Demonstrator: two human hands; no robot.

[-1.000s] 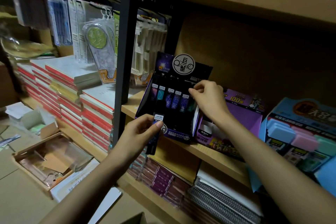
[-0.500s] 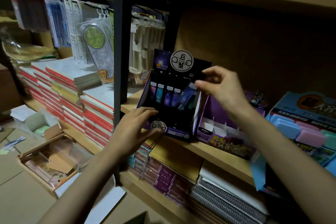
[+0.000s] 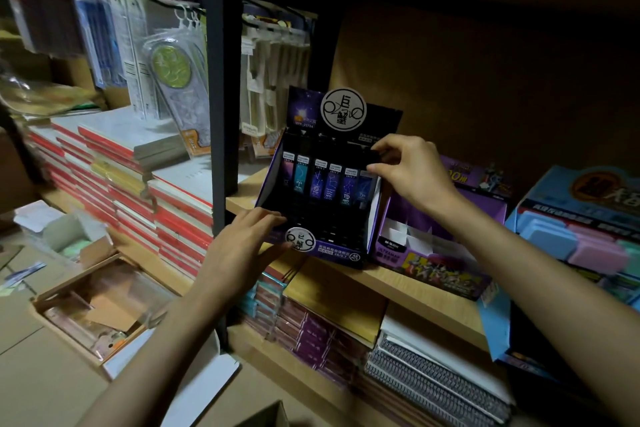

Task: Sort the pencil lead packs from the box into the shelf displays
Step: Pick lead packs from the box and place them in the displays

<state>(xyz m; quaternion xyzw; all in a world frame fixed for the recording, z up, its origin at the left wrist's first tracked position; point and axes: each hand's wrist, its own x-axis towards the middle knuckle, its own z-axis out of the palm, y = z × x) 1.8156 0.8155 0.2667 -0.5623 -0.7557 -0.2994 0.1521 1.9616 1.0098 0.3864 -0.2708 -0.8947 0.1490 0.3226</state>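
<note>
Right grip (image 3: 412, 177) pinches slim lead pack (image 3: 363, 189); flat left hand (image 3: 242, 250) rests on cardboard display (image 3: 343, 253).

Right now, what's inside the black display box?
Six lead packs stand upright in its back row; the right hand pinches the rightmost pack, partly covering it. The front slots are too dark to tell.

Head view, angled down, near shelf (image 3: 398, 282)

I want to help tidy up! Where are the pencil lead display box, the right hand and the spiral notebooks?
pencil lead display box (image 3: 341, 252), head view, on its front panel.
right hand (image 3: 415, 173), head view, on its back.
spiral notebooks (image 3: 433, 388), head view, on the wire coils.
</note>
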